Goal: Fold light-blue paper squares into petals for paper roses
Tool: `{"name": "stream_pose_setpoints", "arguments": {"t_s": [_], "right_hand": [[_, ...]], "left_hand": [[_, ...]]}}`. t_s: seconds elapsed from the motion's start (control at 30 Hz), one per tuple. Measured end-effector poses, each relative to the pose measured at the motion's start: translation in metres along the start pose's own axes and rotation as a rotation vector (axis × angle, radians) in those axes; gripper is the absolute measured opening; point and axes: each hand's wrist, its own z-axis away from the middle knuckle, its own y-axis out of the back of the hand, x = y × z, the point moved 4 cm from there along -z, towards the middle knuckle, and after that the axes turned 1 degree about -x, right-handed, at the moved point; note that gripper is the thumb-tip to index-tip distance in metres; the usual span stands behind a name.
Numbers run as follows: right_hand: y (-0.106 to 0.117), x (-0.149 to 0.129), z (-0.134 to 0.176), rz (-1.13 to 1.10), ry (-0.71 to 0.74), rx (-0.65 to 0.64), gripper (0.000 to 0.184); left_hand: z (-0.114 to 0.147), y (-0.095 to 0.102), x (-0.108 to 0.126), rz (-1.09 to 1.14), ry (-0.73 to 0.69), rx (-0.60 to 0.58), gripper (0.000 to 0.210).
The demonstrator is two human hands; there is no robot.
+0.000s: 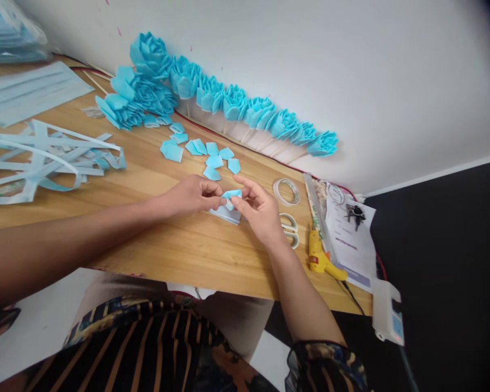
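Between both hands is a small folded piece of blue fabric (232,194), pinched above the table near its middle. My left hand (191,196) grips its left side with thumb and fingers closed. On the other side my right hand (261,209) pinches it, the thumb in front. Just under the fingers lies a pale blue fabric sheet (228,215), partly covered by the hands. Beyond the hands are several loose folded blue petals (214,161). Scissors (291,230) with white handles rest right of my right hand, their blades hidden.
Blue fabric flowers on sticks (234,102) lean along the wall. Cut strips (44,158) are heaped at left, below a flat face mask (35,90). At right are a tape roll (297,193), a yellow glue gun (317,256) with its cord, papers (351,245) and keys (356,215).
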Motion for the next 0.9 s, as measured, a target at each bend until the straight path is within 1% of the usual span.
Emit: {"name": "stream_pose_setpoints", "arguments": {"t_s": [0.13,0.2,0.37,0.5,0.57,0.63,0.73,0.9], "right_hand": [[0.003,0.0,0.0,0.029,-0.011,0.042,0.035],[0.004,0.0,-0.001,0.012,-0.004,0.045,0.036],[-0.002,-0.001,0.001,-0.029,0.01,-0.011,0.043],[0.001,-0.002,0.002,-0.007,0.023,0.066,0.032],[0.004,-0.002,0.001,-0.003,0.037,0.1,0.031],[0.006,-0.001,0.001,-0.022,0.026,0.103,0.034],[0.005,0.001,0.0,-0.077,-0.012,0.07,0.036],[-0.001,0.001,-0.001,-0.118,-0.025,0.027,0.039]], "left_hand": [[0.001,-0.001,0.001,-0.01,0.012,-0.007,0.026],[0.001,-0.001,0.0,-0.02,0.016,-0.015,0.026],[0.001,-0.004,-0.001,-0.091,-0.025,-0.043,0.025],[0.003,-0.007,0.001,-0.106,-0.055,-0.081,0.023],[0.003,-0.006,0.003,-0.087,-0.051,-0.065,0.023],[0.002,-0.003,0.004,-0.056,-0.041,-0.02,0.024],[0.001,0.001,0.004,0.016,-0.021,0.037,0.025],[0.0,0.004,0.002,0.049,-0.039,0.075,0.026]]}}
